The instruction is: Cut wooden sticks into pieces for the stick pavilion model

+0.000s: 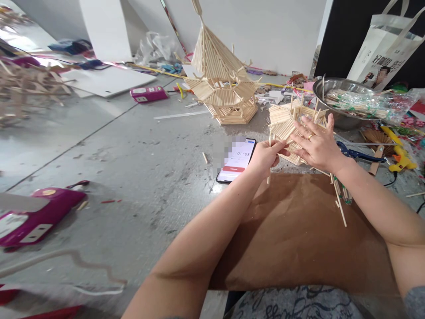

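Note:
A small pavilion-like model of thin wooden sticks (279, 116) sits on the floor in front of me. My left hand (265, 156) is at its near left side, thumb and fingers pinched on a thin wooden stick (268, 177) that shows above and below the fingers. Over the model's near right side spreads my right hand (317, 144), its fingers apart and a ring on one of them. The fingertips lie against or just over the slanted stick panel; exact contact is unclear. Behind stands a taller stick pagoda (215, 55) with a pointed roof.
A phone (236, 160) showing a timer lies left of my left forearm. Brown sheet (299, 230) covers the floor before me. At right are a steel bowl (320, 95) of wrapped sticks, blue-handled pliers (360, 153) and a yellow glue gun (400, 155). Purple power strips (63, 206) lie left.

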Tool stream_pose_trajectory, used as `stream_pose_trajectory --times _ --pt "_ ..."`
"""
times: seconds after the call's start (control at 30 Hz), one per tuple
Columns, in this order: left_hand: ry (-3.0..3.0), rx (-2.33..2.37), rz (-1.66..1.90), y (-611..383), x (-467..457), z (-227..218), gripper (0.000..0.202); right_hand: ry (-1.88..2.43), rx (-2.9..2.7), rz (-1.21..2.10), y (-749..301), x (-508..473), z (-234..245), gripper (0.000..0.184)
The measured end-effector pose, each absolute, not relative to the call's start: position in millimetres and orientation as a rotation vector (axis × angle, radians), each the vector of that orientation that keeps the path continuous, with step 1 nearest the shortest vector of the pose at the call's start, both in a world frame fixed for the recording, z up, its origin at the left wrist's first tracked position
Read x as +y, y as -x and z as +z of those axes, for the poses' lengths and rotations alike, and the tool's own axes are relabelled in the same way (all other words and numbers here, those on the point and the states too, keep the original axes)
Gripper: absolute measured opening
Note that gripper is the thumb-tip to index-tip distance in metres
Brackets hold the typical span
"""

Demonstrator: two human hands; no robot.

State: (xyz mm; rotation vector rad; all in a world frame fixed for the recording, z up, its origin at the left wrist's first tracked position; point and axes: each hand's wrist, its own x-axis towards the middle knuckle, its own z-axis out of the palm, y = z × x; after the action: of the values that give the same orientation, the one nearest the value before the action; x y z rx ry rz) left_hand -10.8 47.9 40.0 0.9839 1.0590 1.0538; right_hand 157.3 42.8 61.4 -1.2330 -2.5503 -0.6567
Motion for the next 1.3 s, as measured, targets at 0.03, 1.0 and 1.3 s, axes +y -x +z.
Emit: stream_pose_trajectory --times 0.03,1.0,1.3 --pt "-0.991 1.064 1.056 10.3 47.5 40.0 0.019 1.237 -2.533 -0.687 -157.2 43.4 60.6 0.045" --pt "-1.05 1.073 1.128 9.1 45.7 37.0 0.016 1.253 -2.465 -0.614 -152.8 30.1 61.4 0.046" --pt "-1.022 1.052 1.08 12.1 46.2 40.3 0.017 1.237 -2.53 -0.543 -156.8 35.9 63.8 0.05"
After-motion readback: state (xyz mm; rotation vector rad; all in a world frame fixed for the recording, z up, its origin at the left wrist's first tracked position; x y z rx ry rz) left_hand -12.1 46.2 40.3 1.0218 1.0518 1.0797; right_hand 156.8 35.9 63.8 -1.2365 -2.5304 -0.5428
